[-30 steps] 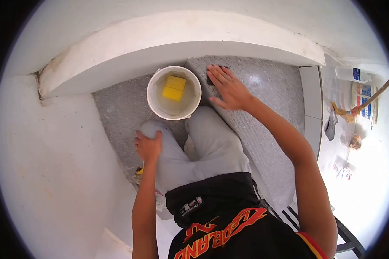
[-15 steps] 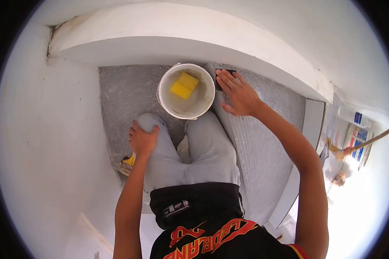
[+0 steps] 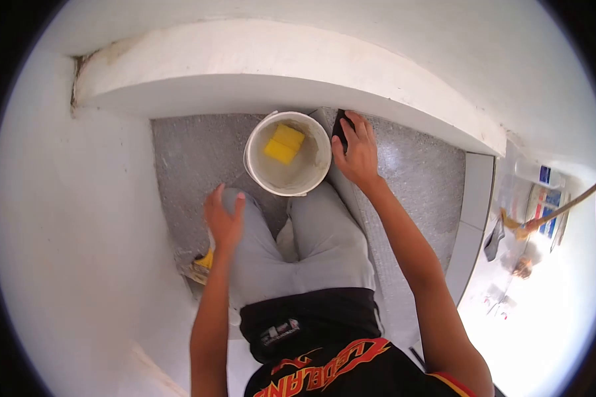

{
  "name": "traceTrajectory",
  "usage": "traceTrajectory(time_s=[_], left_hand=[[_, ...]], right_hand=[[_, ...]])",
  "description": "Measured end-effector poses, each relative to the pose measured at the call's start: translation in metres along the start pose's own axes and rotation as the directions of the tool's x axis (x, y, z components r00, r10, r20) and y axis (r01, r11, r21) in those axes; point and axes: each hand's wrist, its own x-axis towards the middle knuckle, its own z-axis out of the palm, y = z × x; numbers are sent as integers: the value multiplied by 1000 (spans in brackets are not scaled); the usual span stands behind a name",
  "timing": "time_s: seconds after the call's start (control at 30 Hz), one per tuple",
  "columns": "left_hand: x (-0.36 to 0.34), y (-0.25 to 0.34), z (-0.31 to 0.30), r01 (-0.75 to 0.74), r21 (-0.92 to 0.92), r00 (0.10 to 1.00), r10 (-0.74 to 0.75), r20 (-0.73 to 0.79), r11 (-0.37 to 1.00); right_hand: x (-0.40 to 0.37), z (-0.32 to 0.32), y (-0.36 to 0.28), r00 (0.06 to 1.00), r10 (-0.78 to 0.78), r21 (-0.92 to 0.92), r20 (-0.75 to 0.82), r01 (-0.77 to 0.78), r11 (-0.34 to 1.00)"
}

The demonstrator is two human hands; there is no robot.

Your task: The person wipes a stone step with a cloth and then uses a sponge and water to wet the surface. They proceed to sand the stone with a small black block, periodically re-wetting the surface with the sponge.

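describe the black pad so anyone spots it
Start at the round white bucket. On the grey ledge to its right, find the right hand. The pad is partly under that hand, black where the bucket's sponge is yellow.

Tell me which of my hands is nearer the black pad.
Your right. The right hand is at the black pad, appearing to touch it; the left hand is well away, by the left knee, across the bucket from it.
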Motion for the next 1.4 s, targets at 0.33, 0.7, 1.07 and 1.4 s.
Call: traceTrajectory(time_s=[0.33, 0.7, 1.07, 1.4], left_hand=[[62, 66, 5, 8, 54, 963, -22, 268, 999], [49, 5, -10, 300, -586, 943, -141, 302, 753], [-2, -31, 12, -59, -150, 990, 76, 114, 987], [1, -37, 14, -53, -150, 991, 71, 115, 987]], right_hand=[[5, 18, -22, 944, 205, -204, -257, -261, 944], [0, 20, -30, 947, 220, -194, -234, -267, 944], [5, 27, -40, 913, 318, -234, -256, -377, 896], [3, 25, -39, 919, 332, -167, -211, -369, 914]])
